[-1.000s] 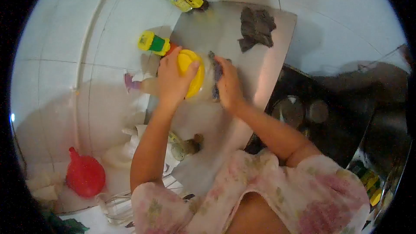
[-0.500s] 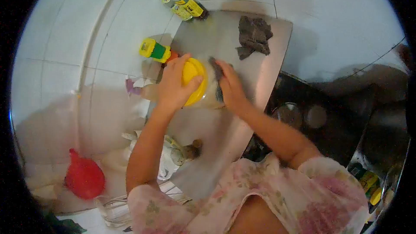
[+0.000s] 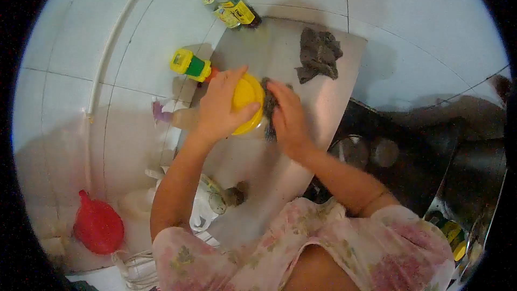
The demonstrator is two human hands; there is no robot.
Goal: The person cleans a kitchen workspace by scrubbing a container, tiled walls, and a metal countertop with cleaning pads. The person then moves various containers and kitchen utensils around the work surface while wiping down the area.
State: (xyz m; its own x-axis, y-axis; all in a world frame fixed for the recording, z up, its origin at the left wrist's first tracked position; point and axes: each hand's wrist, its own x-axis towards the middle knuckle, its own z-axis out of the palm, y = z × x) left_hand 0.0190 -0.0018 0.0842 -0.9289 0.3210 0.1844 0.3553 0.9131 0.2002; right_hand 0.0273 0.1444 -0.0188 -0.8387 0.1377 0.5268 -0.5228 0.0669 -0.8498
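Note:
A jar with a yellow lid (image 3: pixel 249 102) stands on the metal counter (image 3: pixel 253 159). My left hand (image 3: pixel 218 109) grips the lid's left side, thumb lying across its top. My right hand (image 3: pixel 291 121) presses a dark grey cloth (image 3: pixel 270 109) against the jar's right side, fingers bent over the cloth. Most of the jar's body is hidden under the lid and hands. Close to my left hand are a yellow and green container (image 3: pixel 190 65) and a bottle with a purple spray head (image 3: pixel 163 113).
Two bottles (image 3: pixel 229 5) stand at the back against the tiled wall. A crumpled dark cloth (image 3: pixel 319 55) lies back right. A black stove (image 3: pixel 398 145) is at right, a red ladle-like item (image 3: pixel 99 225) at lower left, a white bag (image 3: pixel 203 207) beside my left forearm.
The view has shifted slightly. My left hand stays on the yellow lid, while my right hand and the cloth have moved a little along the jar's side.

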